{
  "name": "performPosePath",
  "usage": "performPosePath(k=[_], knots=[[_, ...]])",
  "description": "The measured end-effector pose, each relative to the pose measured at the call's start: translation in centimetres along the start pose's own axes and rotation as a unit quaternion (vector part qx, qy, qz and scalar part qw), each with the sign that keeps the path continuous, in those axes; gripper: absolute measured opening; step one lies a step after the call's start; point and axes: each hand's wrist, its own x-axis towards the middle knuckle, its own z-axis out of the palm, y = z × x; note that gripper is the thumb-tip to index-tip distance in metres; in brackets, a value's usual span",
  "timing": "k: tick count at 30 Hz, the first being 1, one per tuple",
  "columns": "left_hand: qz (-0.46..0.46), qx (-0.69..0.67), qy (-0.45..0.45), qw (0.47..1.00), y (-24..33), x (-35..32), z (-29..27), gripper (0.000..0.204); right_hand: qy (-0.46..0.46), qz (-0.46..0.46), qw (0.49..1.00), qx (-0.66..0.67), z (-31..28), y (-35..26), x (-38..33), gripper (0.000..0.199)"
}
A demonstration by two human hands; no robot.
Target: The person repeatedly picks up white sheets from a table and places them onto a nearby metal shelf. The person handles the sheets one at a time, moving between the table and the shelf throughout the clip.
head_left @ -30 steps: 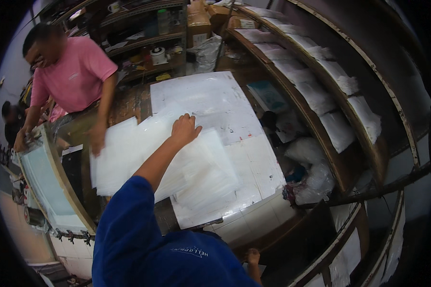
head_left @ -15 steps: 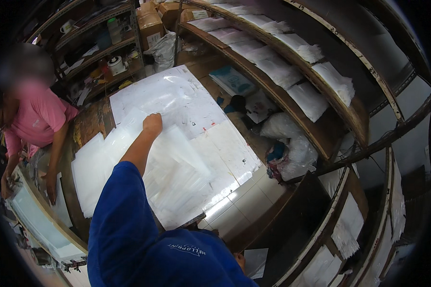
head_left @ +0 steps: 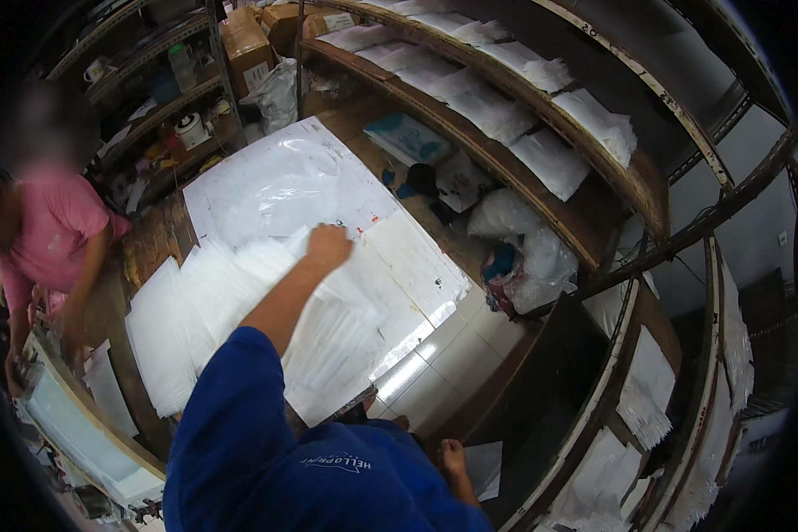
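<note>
My left hand (head_left: 328, 246) reaches out over a spread of white plastic sheets (head_left: 239, 310) on the worktable, its fingers curled down onto the top sheets near the middle. A larger clear plastic sheet (head_left: 275, 182) lies flat just beyond it. My right hand (head_left: 452, 457) hangs low by my waist at the table's near edge, against a small white sheet (head_left: 486, 468). Its grip is hidden. My blue sleeve covers part of the stacks.
A person in a pink shirt (head_left: 49, 230) leans on the table's left side. Curved wooden shelves (head_left: 541, 168) with stacked white packets run along the right. Filled plastic bags (head_left: 528, 257) lie on the tiled floor. Cardboard boxes (head_left: 248, 49) sit on far racks.
My head has swung so the table sits further left and lower in view. My left hand stays on the sheets, its fingers now more curled. The person in pink has shifted toward the left edge.
</note>
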Motion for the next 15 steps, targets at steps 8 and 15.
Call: performPosePath(k=[8, 15], knots=[[0.201, 0.008, -0.009, 0.979, 14.3, -6.0, 2.6, 0.020, 0.029, -0.047, 0.998, -0.027, 0.1, 0.4, 0.4, 0.017], [0.264, 0.005, 0.104, 0.959, 16.6, -13.3, 2.6, 0.024, 0.023, -0.008, 0.999, -0.044, 2.1, -5.2, -2.4, 0.019]])
